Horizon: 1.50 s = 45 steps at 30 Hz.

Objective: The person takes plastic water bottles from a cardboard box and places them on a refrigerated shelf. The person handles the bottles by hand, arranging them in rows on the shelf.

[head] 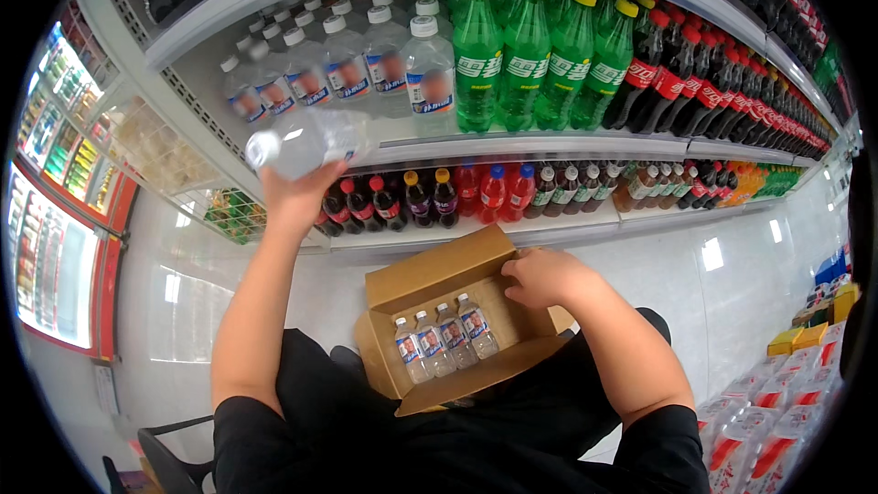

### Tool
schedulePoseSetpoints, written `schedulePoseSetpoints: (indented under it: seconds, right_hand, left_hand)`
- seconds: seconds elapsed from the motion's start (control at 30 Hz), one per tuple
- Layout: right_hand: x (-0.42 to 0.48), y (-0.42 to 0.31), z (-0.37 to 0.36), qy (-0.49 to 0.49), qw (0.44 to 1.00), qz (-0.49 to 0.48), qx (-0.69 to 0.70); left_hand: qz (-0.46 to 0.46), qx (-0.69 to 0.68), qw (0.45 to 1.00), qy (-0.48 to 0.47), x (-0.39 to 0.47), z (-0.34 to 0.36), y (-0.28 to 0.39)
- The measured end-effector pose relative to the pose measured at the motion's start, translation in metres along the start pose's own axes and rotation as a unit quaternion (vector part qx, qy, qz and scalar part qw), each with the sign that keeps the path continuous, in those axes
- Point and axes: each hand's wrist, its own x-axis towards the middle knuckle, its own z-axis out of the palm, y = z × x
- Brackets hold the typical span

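Note:
My left hand [302,195] is closed around a clear plastic bottle with a white cap [309,140], tilted nearly sideways and blurred, in front of the shelf edge. Behind it, similar clear bottles [430,75] stand in rows on the shelf, beside green soda bottles [478,62]. My right hand [542,278] is at the right rim of an open cardboard box [439,267], its fingers bent over the edge; whether it grips the rim is unclear. Inside the box, several clear labelled bottles [449,336] lie side by side towards the left.
Cola bottles [675,82] fill the shelf's right part. A lower shelf [583,226] holds red, dark and orange drinks. At the left are a wire basket [226,213] and lit refrigerators [58,274]. Wrapped bottle packs [761,418] stand at lower right, a dark chair [171,453] at lower left.

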Motion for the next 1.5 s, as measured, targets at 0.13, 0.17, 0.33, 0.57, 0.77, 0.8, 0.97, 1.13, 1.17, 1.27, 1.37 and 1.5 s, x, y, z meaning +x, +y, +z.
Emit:
schedulePoseSetpoints:
  seconds: [0.13,0.17,0.33,0.57,0.77,0.8,0.97,1.13,1.17,1.27,1.37,1.5]
  right_hand:
    - [0.013,0.005,0.010,0.039,0.999,-0.005,0.009]
    - [0.014,0.003,0.010,0.047,0.999,-0.009,0.000]
    - [0.014,-0.005,0.010,0.039,0.999,-0.021,0.003]
    - [0.011,-0.018,0.009,0.017,0.999,-0.012,-0.030]
    - [0.024,-0.023,0.022,-0.012,0.999,-0.021,-0.030]
    - [0.025,-0.026,0.022,-0.016,0.999,-0.025,-0.029]
    - [0.038,-0.026,0.042,-0.044,0.998,-0.031,-0.045]
    - [0.045,-0.034,0.054,-0.050,0.996,-0.051,-0.048]
    - [0.048,-0.034,0.059,-0.060,0.996,-0.051,-0.052]
    - [0.065,-0.028,0.080,-0.106,0.992,-0.031,-0.058]
    - [0.095,-0.029,0.104,-0.169,0.984,-0.019,-0.053]
    - [0.144,-0.014,0.169,-0.203,0.977,-0.049,-0.036]
  left_hand:
    - [0.042,-0.136,0.989,-0.051,0.046,0.030,0.011]
    - [0.049,-0.125,0.989,-0.060,0.054,0.033,0.013]
    - [0.034,-0.015,0.994,-0.101,0.064,0.054,0.038]
    - [0.086,0.138,0.986,-0.043,0.073,0.066,0.021]
    - [0.092,0.195,0.975,-0.058,0.062,0.067,0.013]
    - [0.106,0.210,0.970,-0.067,0.059,0.067,0.005]
    - [0.066,-0.015,0.989,-0.132,0.003,0.052,-0.004]
    - [0.089,0.018,0.961,-0.260,-0.081,-0.006,-0.002]
    - [0.037,0.020,0.955,-0.294,-0.096,-0.010,-0.012]
    - [0.076,0.143,0.926,-0.341,-0.110,-0.010,-0.021]
    - [0.114,0.202,0.905,-0.357,-0.116,-0.011,-0.019]
    - [0.150,0.219,0.868,-0.419,-0.116,-0.012,-0.034]
